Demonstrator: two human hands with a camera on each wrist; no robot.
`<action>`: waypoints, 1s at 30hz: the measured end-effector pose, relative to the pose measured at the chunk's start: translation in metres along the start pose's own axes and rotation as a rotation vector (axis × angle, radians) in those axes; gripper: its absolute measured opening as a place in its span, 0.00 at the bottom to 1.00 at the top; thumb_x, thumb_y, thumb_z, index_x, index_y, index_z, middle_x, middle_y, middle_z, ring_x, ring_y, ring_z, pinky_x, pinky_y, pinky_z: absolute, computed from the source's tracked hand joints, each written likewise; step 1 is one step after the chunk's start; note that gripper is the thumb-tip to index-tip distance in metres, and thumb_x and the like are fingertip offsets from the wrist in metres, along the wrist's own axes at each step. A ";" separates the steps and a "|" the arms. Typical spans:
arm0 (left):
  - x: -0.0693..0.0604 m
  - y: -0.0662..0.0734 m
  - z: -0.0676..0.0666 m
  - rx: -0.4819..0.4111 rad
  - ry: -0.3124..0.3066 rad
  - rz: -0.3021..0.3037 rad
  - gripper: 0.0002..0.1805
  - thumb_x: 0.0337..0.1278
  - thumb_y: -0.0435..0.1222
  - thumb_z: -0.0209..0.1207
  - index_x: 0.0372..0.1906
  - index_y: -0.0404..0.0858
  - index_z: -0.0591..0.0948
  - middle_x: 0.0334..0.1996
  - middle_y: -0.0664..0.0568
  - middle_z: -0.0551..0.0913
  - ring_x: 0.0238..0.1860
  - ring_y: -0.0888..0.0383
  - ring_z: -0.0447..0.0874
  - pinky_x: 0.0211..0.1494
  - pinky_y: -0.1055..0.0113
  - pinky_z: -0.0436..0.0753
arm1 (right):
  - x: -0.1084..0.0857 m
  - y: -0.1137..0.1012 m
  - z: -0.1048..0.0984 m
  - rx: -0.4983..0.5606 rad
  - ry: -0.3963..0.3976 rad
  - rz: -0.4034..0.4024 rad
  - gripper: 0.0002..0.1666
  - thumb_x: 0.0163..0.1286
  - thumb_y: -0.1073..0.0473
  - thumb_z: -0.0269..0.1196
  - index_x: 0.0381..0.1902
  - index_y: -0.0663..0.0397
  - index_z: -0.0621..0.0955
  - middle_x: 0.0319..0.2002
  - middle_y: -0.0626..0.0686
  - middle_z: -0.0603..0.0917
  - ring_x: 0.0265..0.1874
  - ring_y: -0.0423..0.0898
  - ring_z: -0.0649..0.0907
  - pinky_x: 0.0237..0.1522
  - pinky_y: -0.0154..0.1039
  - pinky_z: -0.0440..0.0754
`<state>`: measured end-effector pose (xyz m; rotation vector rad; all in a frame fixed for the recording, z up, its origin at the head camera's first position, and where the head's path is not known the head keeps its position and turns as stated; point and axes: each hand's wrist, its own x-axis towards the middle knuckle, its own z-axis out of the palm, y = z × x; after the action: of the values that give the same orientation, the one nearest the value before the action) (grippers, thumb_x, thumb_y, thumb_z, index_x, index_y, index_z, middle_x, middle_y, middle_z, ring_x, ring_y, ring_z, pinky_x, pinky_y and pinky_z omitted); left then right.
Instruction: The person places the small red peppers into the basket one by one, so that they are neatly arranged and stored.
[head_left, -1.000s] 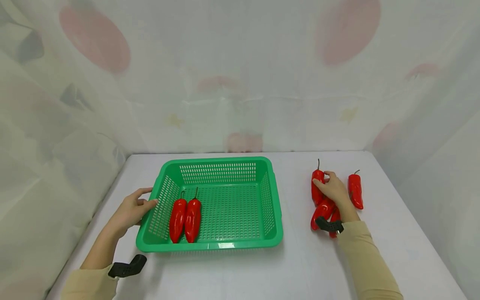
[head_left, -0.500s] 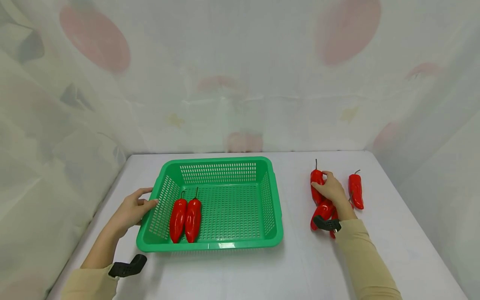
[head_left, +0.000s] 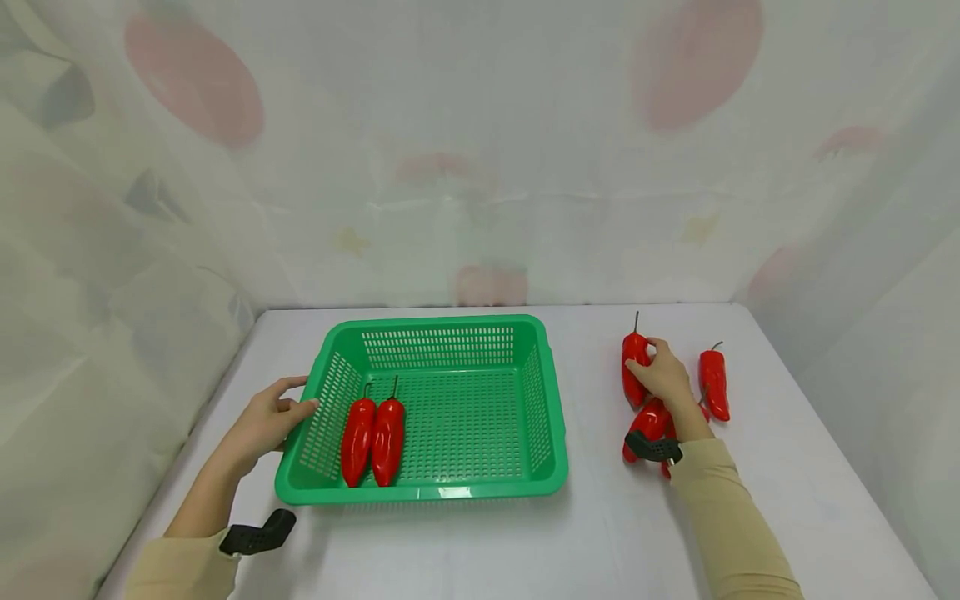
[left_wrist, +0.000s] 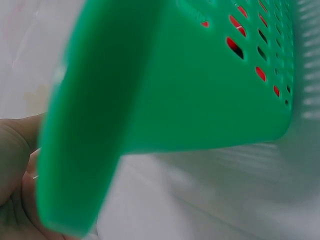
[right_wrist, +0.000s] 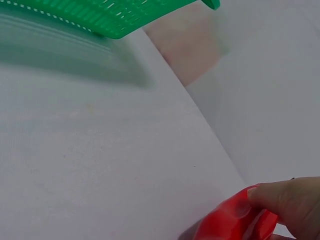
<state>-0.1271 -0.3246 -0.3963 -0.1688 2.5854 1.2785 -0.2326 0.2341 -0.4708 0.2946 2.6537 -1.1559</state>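
Note:
A green mesh basket (head_left: 465, 433) stands left of centre on the white table, with two red peppers (head_left: 387, 442) side by side inside. My left hand (head_left: 264, 425) grips the basket's left rim, thumb on top. At the right, my right hand (head_left: 666, 379) pinches a red pepper (head_left: 633, 367) whose stem points away from me. In the right wrist view the thumb presses on that red pepper (right_wrist: 225, 220). Just below lie more red peppers (head_left: 649, 419), partly hidden by the right wrist.
Another red pepper (head_left: 713, 383) lies to the right of my right hand. A pale patterned cloth (head_left: 480, 167) hangs behind the table and along both sides. Each wrist wears a black device (head_left: 258, 533).
The pinched pepper has shifted slightly, first left, then a little away from me, with my right hand. My left hand keeps its grip on the basket.

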 end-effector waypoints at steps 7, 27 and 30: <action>-0.001 0.002 0.000 0.008 0.008 -0.001 0.38 0.63 0.47 0.52 0.69 0.33 0.51 0.37 0.37 0.78 0.28 0.54 0.82 0.31 0.58 0.84 | 0.000 -0.007 -0.002 0.008 0.036 -0.001 0.43 0.67 0.48 0.53 0.71 0.57 0.47 0.60 0.70 0.65 0.49 0.62 0.73 0.40 0.50 0.81; -0.001 0.000 0.000 0.009 0.011 -0.001 0.38 0.63 0.47 0.52 0.69 0.33 0.52 0.37 0.37 0.78 0.28 0.53 0.83 0.31 0.58 0.84 | -0.009 -0.032 -0.012 0.035 0.085 -0.113 0.43 0.66 0.50 0.54 0.71 0.55 0.48 0.61 0.69 0.65 0.52 0.64 0.73 0.46 0.55 0.79; -0.001 0.001 0.000 0.006 0.009 -0.003 0.38 0.63 0.47 0.52 0.69 0.33 0.51 0.38 0.37 0.78 0.28 0.53 0.83 0.31 0.58 0.84 | -0.011 -0.037 -0.014 0.035 0.095 -0.139 0.43 0.66 0.50 0.55 0.71 0.56 0.49 0.60 0.69 0.66 0.51 0.64 0.74 0.46 0.55 0.79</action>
<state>-0.1266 -0.3236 -0.3953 -0.1784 2.5951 1.2719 -0.2337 0.2187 -0.4330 0.1770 2.7769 -1.2611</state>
